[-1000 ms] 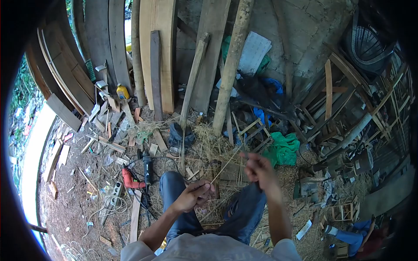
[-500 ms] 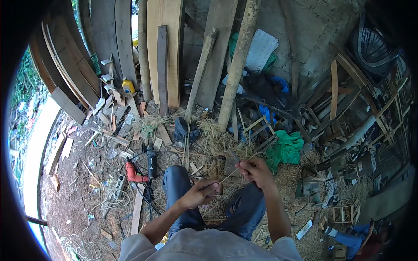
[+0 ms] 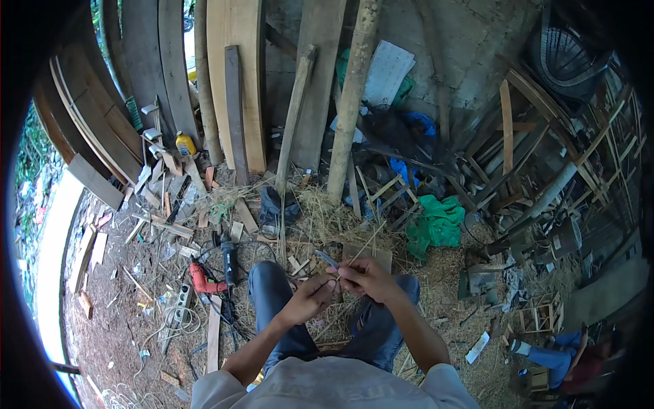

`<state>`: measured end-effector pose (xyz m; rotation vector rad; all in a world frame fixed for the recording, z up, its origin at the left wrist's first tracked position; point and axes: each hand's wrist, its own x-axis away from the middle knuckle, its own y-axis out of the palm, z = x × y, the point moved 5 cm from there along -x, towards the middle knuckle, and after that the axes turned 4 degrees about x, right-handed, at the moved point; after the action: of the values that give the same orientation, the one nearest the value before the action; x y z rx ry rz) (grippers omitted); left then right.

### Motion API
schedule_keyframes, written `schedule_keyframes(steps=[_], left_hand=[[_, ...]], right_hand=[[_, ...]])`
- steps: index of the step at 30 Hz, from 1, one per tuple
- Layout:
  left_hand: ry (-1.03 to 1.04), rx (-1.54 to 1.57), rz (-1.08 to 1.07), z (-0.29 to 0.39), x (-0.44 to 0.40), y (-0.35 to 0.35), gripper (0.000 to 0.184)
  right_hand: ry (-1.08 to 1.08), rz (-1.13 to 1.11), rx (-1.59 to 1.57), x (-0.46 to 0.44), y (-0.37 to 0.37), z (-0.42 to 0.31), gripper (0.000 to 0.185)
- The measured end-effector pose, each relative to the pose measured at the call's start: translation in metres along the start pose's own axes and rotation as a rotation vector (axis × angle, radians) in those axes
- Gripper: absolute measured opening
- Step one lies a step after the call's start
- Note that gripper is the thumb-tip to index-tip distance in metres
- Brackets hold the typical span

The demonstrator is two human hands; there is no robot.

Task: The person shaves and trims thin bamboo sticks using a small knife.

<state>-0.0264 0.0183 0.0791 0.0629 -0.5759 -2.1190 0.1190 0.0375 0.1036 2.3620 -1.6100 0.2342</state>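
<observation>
Over my knees, my left hand [image 3: 308, 298] pinches a thin, pale wooden strip [image 3: 368, 243], which slants up and to the right past my other hand. A knife [image 3: 327, 259] is in my right hand [image 3: 370, 279], its grey blade pointing up and left. My two hands are close together, with their fingertips almost meeting at the strip. The knife's handle is hidden inside my right fingers. Exactly where the blade meets the strip is too small to tell.
To the left lie a red power drill [image 3: 204, 278], a dark power tool [image 3: 228, 259] and a power strip [image 3: 181, 303] with cords. A green plastic bag [image 3: 436, 221] lies ahead right. Planks [image 3: 235, 88] lean ahead; another person [image 3: 555, 358] sits at lower right.
My right hand has moved left with the knife, from well along the strip to beside my left hand. The strip's far end now shows beyond my right hand. The view has shifted slightly.
</observation>
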Motion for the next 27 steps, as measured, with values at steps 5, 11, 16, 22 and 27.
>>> schedule_keyframes(steps=[5,11,16,22,27], left_hand=[[0.071,-0.101,-0.046,0.005,0.004,0.002,0.02],[0.151,-0.319,0.027,0.012,0.002,0.007,0.021],[0.18,-0.459,0.088,0.019,0.01,0.001,0.021],[0.19,-0.577,0.147,0.013,0.013,-0.021,0.017],[0.403,-0.799,0.23,0.023,-0.004,-0.005,0.014]], right_hand=[[0.115,-0.03,0.052,0.002,-0.003,-0.008,0.019],[0.085,-0.004,0.047,0.002,-0.016,-0.01,0.019],[0.073,0.557,0.315,0.009,-0.063,-0.024,0.024],[-0.073,0.417,-0.094,0.018,-0.114,-0.022,0.028],[-0.013,0.175,-0.087,0.003,-0.032,-0.005,0.031]])
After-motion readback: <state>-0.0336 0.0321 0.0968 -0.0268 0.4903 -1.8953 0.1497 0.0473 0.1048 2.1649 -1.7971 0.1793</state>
